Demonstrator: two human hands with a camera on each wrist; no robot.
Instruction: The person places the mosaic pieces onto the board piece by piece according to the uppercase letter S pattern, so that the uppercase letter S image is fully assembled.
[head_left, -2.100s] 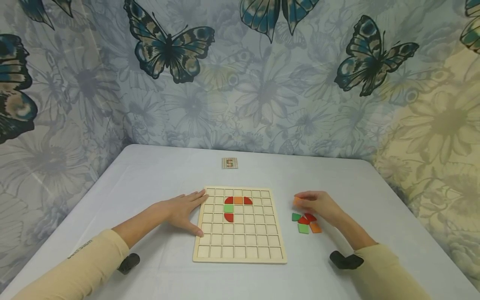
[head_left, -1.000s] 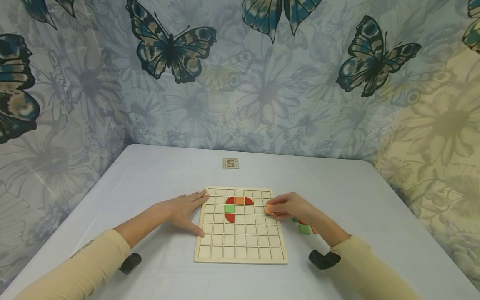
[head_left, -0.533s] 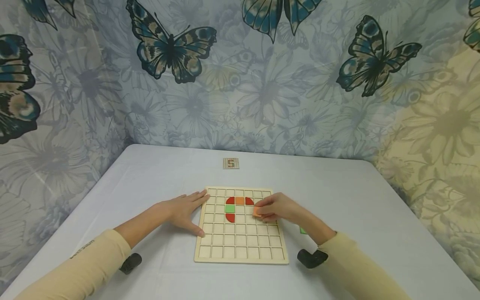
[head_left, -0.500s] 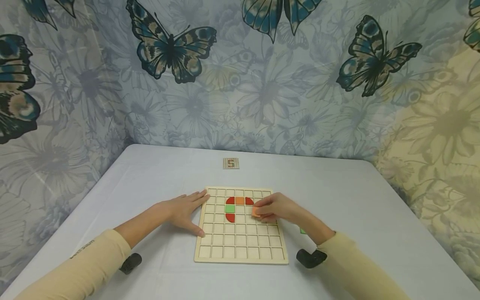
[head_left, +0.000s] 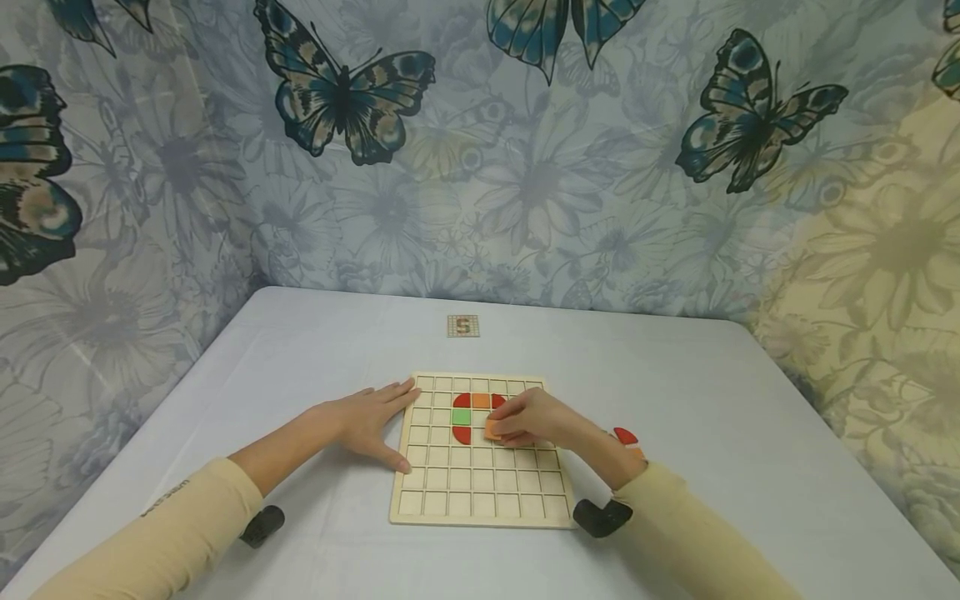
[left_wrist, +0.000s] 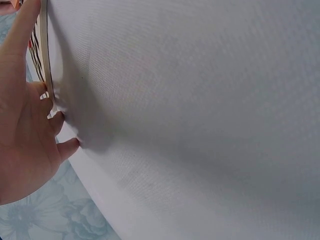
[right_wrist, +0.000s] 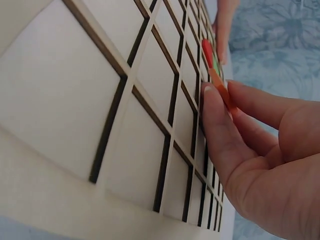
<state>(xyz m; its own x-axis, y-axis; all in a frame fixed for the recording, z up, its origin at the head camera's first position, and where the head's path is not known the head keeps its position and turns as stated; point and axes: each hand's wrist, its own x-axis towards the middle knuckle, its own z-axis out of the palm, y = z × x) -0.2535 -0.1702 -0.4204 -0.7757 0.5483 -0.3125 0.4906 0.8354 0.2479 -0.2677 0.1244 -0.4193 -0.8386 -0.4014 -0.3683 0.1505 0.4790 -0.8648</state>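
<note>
OK, orange tile sits just below centre of the frame, over the grid board. Right hand is grasping it, pinched between thumb and fingers; in the right wrist view the tile shows tilted. Can't tell if it touches the board.

Pieces in the grid, upper half of the board: red quarter-round, orange square beside it, then a second red piece, partly behind the right hand. Green square under the first red, lower red piece under that. Held tile is to the right of that one.

Left hand: released, fingers spread, resting on the board's left edge.

Right of centre, a loose red piece and a loose orange piece lie on the table, partly hidden by the right forearm. Small patterned card lies beyond the board, mid-frame. Black wrist units show at both sleeves. Butterfly-print backdrop fills the upper frame.
</note>
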